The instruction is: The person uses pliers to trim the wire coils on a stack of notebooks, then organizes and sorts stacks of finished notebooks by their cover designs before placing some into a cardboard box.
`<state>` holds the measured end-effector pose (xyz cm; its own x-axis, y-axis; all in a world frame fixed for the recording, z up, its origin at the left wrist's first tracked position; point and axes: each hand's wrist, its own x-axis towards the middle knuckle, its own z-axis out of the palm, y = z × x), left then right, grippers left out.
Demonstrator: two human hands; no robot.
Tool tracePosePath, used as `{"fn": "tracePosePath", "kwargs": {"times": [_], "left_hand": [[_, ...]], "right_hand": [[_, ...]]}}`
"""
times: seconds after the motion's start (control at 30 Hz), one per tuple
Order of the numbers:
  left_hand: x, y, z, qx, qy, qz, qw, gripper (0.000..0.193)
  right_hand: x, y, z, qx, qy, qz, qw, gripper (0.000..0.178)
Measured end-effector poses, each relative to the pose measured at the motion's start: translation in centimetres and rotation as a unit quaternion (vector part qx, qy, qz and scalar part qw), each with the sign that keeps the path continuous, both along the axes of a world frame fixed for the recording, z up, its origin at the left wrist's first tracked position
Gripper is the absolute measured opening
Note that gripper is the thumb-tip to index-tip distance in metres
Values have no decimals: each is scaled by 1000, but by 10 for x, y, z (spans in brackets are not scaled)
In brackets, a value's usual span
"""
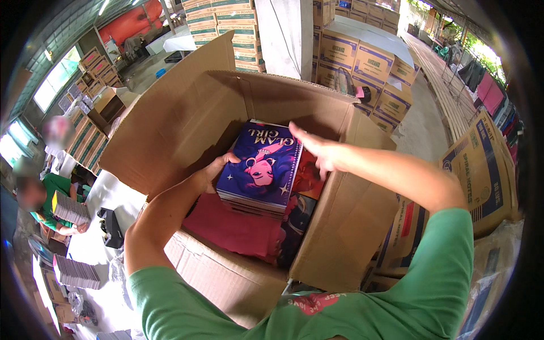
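Inside a big open cardboard box (334, 238) lies a stack of spiral notebooks (258, 170), its top cover dark blue and purple with a pink drawn figure. My left hand (217, 170) grips the stack's left side, thumb over the cover's edge; its other fingers are mostly hidden. At the far right corner, by the spiral binding, my right hand (320, 148) has its fingers stretched out and apart, close against the stack. Below the stack show a red-pink sheet (232, 229), a dark patterned cover (296, 224) and an orange-red cover (309, 174).
Box flaps (170, 113) stand up around the opening. Stacked cartons (354, 59) and a pale pillar (286, 39) rise beyond. A tilted carton (479, 170) is at right. On the left, a white table (116, 198) bears notebook stacks (76, 272); a person in green (54, 195) handles another stack.
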<state>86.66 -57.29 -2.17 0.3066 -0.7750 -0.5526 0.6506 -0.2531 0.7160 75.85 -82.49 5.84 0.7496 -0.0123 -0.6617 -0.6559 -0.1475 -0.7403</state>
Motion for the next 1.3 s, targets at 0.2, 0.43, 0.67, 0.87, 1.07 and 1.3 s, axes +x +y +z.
{"fn": "tracePosePath", "kwargs": {"times": [0.2,0.43,0.67,0.87,1.07,1.3], "left_hand": [[-9,-15,10,11,-37,17,999,69],[-39,-47,13,-25,-35,109,993,57],[-71,-47,56,-47,-208,194,958,80],[-130,-1,133,-47,-370,266,889,105],[-205,72,199,-52,-576,351,736,120],[-303,213,235,-104,-607,447,648,105]], "right_hand": [[23,10,-53,37,1,-4,999,108],[20,-4,-43,173,-12,-72,982,55],[-9,-7,-9,249,-212,-58,943,38],[-60,35,78,215,-376,-42,900,37],[-115,108,144,161,-533,31,830,48],[-161,243,186,247,-558,119,783,40]]}}
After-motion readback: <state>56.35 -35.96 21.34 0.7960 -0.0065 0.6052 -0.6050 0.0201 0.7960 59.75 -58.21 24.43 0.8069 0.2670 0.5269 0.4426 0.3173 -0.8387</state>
